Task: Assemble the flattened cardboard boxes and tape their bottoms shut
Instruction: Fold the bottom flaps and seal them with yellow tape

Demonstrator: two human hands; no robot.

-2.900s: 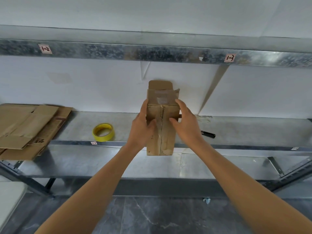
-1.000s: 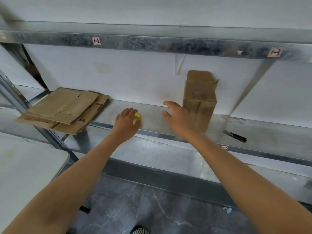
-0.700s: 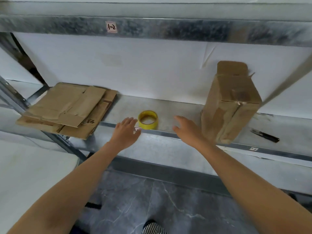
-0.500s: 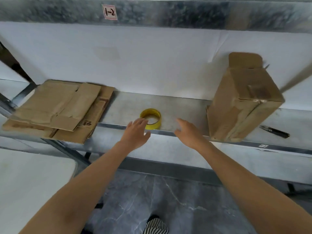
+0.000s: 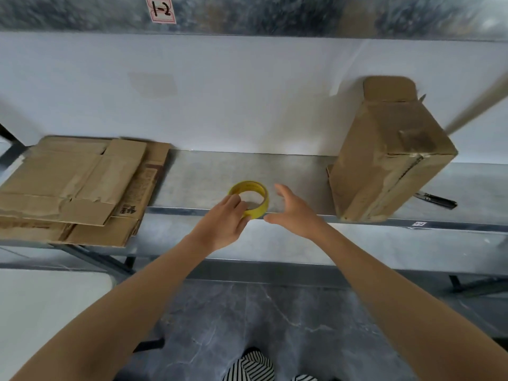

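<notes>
A yellow tape roll lies flat near the front edge of the metal shelf. My left hand reaches it from the front, fingertips on its near rim. My right hand hovers just right of the roll, fingers spread and holding nothing. An assembled cardboard box stands upright on the shelf at the right, one flap up at its top. A stack of flattened cardboard boxes lies at the left end of the shelf and overhangs its edge.
A dark knife-like tool lies on the shelf behind the standing box. A second shelf beam with a "1-2" label runs overhead. A white surface sits low at the left, grey floor below.
The standing box was let go and left on the shelf. Both hands moved left toward the tape roll; my left hand now touches its rim. The view has come closer.
</notes>
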